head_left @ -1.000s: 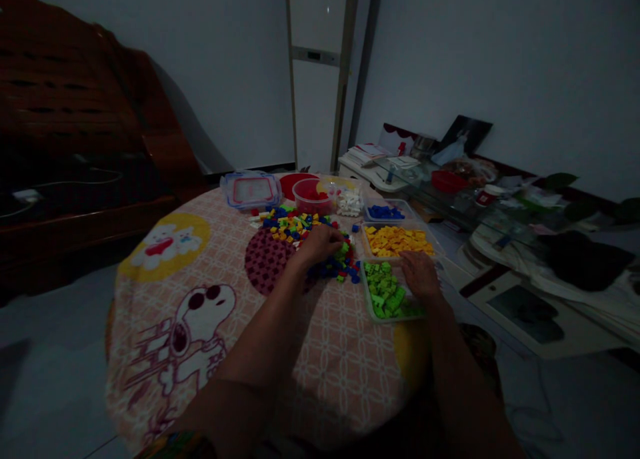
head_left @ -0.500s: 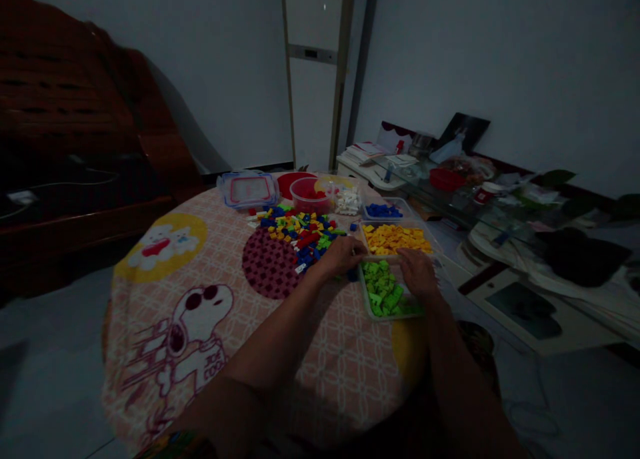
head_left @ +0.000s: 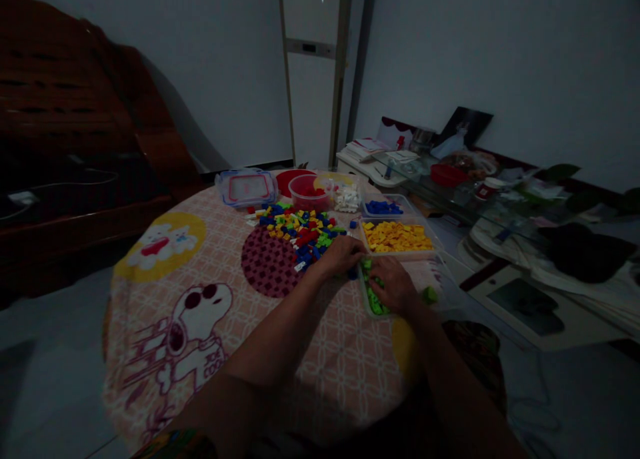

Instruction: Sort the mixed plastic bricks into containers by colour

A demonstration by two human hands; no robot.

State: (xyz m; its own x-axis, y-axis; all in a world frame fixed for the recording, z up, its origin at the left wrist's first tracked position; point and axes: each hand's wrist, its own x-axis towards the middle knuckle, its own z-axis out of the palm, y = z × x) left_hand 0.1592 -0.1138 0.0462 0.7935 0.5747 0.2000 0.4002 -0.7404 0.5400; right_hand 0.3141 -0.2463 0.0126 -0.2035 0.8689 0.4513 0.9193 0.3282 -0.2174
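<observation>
My left hand [head_left: 346, 255] is at the near left corner of the yellow bricks' tub, its fingers closed on the rim of the clear plastic container [head_left: 369, 307] that holds green building bricks [head_left: 376, 303]. Inside that container, my right hand [head_left: 394, 284] reaches in from the right with bent fingers closed among the green bricks. How many bricks it grips is hidden. Yellow bricks [head_left: 397, 237] fill the container just beyond. Left of my left hand lies a loose pile of mixed-colour bricks [head_left: 307, 235].
Blue bricks [head_left: 384, 207] sit in a farther container, near white bricks [head_left: 346, 197]. A round tub [head_left: 305, 193] holds red bricks; a clear lidded box [head_left: 247, 187] stands left of it. A glass-topped side table [head_left: 425, 179] with clutter runs along the right.
My right hand has moved left from the container's far rim into the green bricks, covering many of them. My left hand has stayed almost where it was.
</observation>
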